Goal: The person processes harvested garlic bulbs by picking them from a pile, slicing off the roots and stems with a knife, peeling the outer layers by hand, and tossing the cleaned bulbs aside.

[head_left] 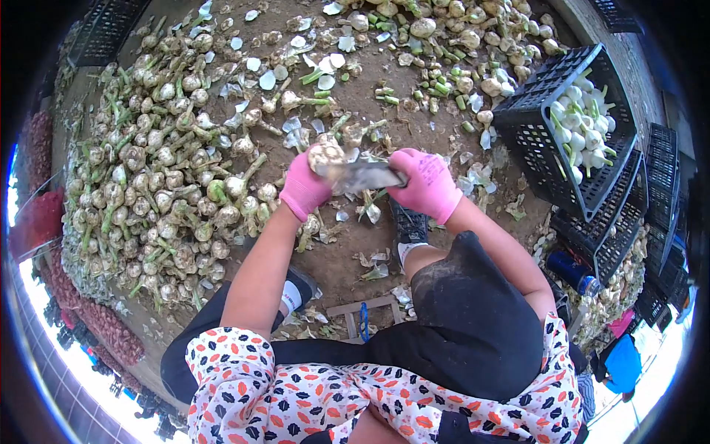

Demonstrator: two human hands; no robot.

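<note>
garlic bulb, rounded, off-white and soil-stained (326, 154), is gripped in the curled fingers of your left hand, in a pink glove (303, 189). the fingers of your right hand, in a matching pink glove (425, 181), are closed around the mostly hidden handle of a broad grey metal knife (362, 177). its blurred blade points left, across the bulb's lower side; you cannot tell whether the edge touches. hold the bulb firmly, tuck your left fingertips clear of the edge, and use short, light strokes so the cloves stay whole. the bulb looks rough and brown-patched. farther left lies a wide heap of dirty, stemmed garlic (163, 174); to the right, a black plastic mesh crate (529, 140) holds cleaner white bulbs with green stems (580, 129).
</note>
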